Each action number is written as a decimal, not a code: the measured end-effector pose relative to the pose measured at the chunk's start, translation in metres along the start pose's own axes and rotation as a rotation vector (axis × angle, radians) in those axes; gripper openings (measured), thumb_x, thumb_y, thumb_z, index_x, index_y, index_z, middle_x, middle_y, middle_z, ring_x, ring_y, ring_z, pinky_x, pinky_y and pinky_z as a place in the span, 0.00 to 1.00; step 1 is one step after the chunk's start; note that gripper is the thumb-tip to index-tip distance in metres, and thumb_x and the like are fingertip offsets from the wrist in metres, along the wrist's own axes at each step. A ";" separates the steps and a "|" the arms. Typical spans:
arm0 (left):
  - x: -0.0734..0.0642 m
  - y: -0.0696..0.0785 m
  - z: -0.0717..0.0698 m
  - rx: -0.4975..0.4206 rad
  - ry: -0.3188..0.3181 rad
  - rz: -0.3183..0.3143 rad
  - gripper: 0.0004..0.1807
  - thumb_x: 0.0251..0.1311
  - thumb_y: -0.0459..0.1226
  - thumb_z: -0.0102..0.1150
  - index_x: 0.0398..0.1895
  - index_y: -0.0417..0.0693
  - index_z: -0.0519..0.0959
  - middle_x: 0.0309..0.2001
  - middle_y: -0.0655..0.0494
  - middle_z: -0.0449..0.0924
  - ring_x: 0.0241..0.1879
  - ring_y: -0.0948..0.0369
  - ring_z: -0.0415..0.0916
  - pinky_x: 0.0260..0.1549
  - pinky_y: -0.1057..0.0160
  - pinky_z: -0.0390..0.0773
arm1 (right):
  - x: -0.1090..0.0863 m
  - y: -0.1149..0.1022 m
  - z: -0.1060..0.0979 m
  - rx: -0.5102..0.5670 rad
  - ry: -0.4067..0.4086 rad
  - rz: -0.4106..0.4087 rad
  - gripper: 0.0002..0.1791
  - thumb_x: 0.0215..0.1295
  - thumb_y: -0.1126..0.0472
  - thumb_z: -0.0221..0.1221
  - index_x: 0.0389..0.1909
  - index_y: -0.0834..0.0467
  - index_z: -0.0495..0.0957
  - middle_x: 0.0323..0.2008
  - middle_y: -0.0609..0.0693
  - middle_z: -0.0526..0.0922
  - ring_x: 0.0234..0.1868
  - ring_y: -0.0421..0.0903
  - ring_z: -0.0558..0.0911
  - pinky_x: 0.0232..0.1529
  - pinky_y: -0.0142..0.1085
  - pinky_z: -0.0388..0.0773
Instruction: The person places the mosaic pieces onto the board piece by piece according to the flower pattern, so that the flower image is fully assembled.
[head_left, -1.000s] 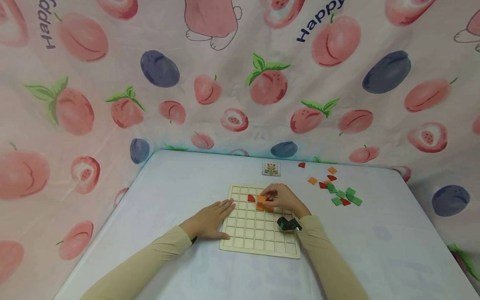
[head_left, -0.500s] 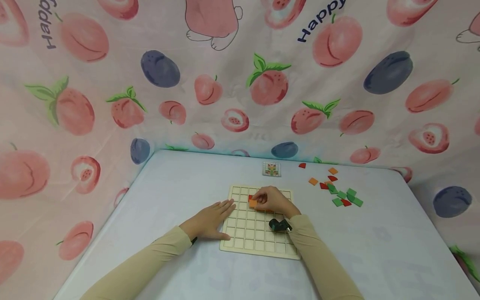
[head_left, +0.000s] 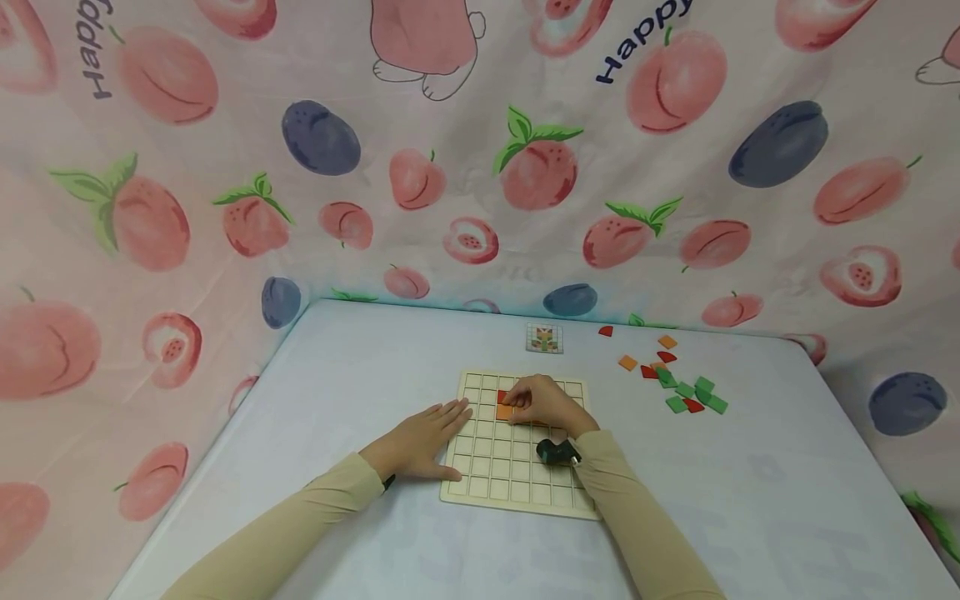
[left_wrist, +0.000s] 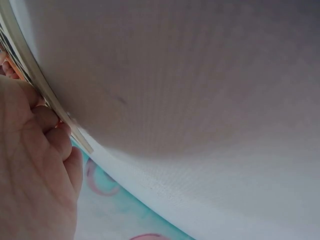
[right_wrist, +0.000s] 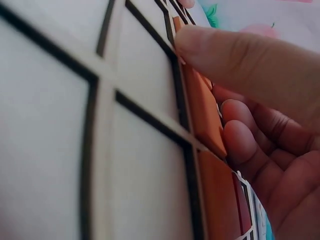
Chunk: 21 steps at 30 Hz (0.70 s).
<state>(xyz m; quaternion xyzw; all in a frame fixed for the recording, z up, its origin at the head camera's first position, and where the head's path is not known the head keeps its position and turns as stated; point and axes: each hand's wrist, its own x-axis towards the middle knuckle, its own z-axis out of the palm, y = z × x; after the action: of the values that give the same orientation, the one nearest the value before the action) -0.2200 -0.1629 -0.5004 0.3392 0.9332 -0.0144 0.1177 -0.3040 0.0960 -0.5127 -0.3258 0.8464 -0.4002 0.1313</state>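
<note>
Sitting flat in a square toward the far left of the wooden board (head_left: 487, 467), an orange tile (head_left: 504, 412) is showing a plain, bright, smooth face with straight edges. The right hand (head_left: 543, 402) is holding it lightly, thumb and forefinger bent in to a narrow pinch at its side, the palm hanging over the board. Directly beyond the tile, one square nearer the board's far edge, a red piece (head_left: 502, 397) is showing partly past the fingers. From the right wrist view I'm seeing more orange in the same row: a second tile (right_wrist: 202, 107) and a third tile (right_wrist: 215, 195) are standing slightly proud of the board, thick-edged and matt, with a dark red piece (right_wrist: 241, 200) lying alongside the third.

The left hand (head_left: 420, 442) is resting on the board's left edge, fingers extended and thumb spread wide, gripping nothing. The board itself is looking pale and creamy, ruled into squares by dark lines.

Beyond the board, a small card (head_left: 543, 338) is bearing a coloured pattern on a grid. To the board's right, loose green pieces (head_left: 677, 404) are lying scattered among red and orange ones. A black camera (head_left: 557, 452) is jutting from the right wrist above the board.
</note>
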 end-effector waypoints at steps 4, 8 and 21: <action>0.000 0.000 -0.001 -0.001 -0.001 0.000 0.56 0.53 0.69 0.47 0.74 0.43 0.45 0.76 0.49 0.42 0.75 0.55 0.42 0.72 0.56 0.51 | 0.000 0.002 0.000 0.005 -0.004 -0.001 0.11 0.51 0.63 0.69 0.37 0.59 0.84 0.34 0.52 0.83 0.30 0.38 0.76 0.32 0.29 0.77; 0.000 0.000 0.000 0.001 0.000 -0.001 0.56 0.53 0.69 0.47 0.74 0.43 0.45 0.76 0.49 0.42 0.75 0.55 0.43 0.72 0.56 0.52 | -0.001 0.003 -0.002 0.021 -0.007 0.015 0.11 0.51 0.61 0.69 0.37 0.56 0.84 0.34 0.50 0.82 0.32 0.39 0.77 0.34 0.30 0.77; 0.000 -0.001 0.002 0.032 0.014 0.008 0.56 0.53 0.70 0.46 0.74 0.43 0.45 0.76 0.49 0.42 0.75 0.55 0.43 0.72 0.56 0.52 | -0.021 0.006 -0.031 0.097 0.024 0.001 0.12 0.52 0.62 0.68 0.37 0.62 0.84 0.33 0.57 0.83 0.31 0.40 0.79 0.34 0.31 0.79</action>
<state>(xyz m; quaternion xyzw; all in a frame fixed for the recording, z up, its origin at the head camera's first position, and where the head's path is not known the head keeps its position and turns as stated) -0.2205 -0.1639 -0.5022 0.3450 0.9322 -0.0267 0.1059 -0.3054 0.1311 -0.4980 -0.3139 0.8276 -0.4447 0.1369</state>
